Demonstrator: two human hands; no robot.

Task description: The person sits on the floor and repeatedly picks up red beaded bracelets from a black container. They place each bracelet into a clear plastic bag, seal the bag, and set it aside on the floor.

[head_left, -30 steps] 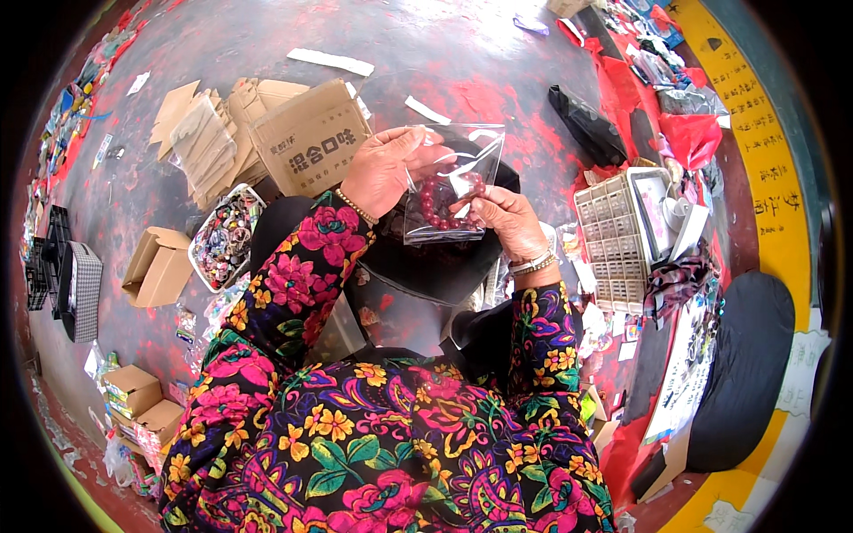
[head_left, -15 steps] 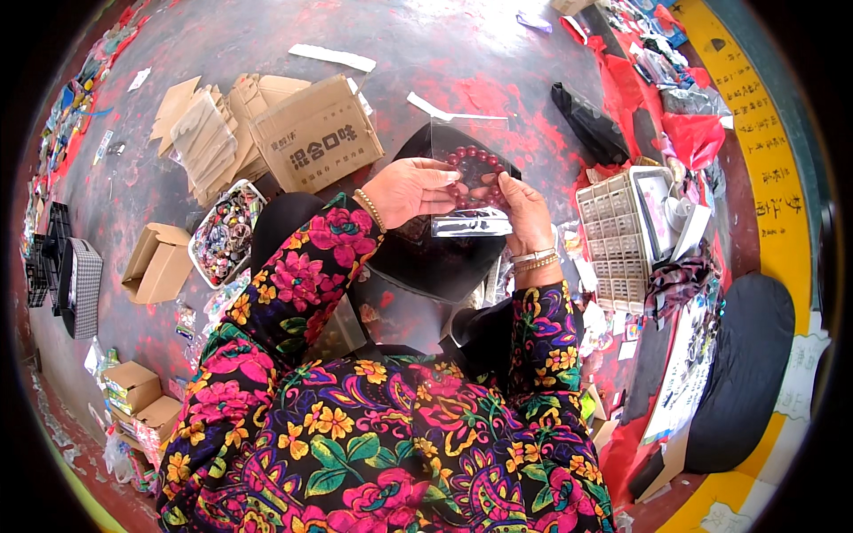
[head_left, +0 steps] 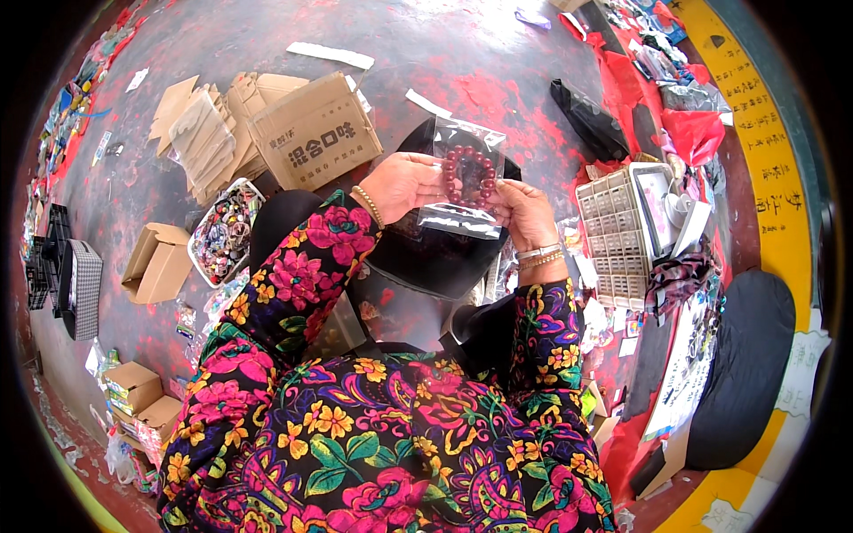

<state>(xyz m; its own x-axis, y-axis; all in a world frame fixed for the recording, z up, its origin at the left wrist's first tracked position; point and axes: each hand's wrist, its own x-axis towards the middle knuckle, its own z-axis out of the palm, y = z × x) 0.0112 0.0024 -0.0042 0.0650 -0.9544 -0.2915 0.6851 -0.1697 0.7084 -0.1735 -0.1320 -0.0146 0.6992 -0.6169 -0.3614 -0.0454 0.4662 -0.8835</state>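
A bracelet of dark red beads (head_left: 488, 171) shows through a small clear plastic bag (head_left: 458, 220), and it appears to lie inside. My left hand (head_left: 404, 186) pinches the bag's left side next to the beads. On the opposite side, the fingers of my right hand (head_left: 527, 218) are closed on the bag's edge, just below and right of the bracelet. The bag is held up over a black, rounded tray-like surface (head_left: 426, 262), whose contents I cannot make out. Thumb and fingertips partly hide the bag's edges.
Left of my hands lie flattened cardboard boxes (head_left: 311, 133), a white basket of small colourful packets (head_left: 197, 250) and an open carton (head_left: 160, 258). At right stand a beige plastic crate (head_left: 609, 240) and a black cushion-like pad (head_left: 742, 373). Red sheeting (head_left: 693, 138) lies at upper right.
The bag has tilted, its right side dropping a little, and the bracelet shows more fully. My right hand's fingers have moved slightly down along the edge. My left hand keeps its grip.
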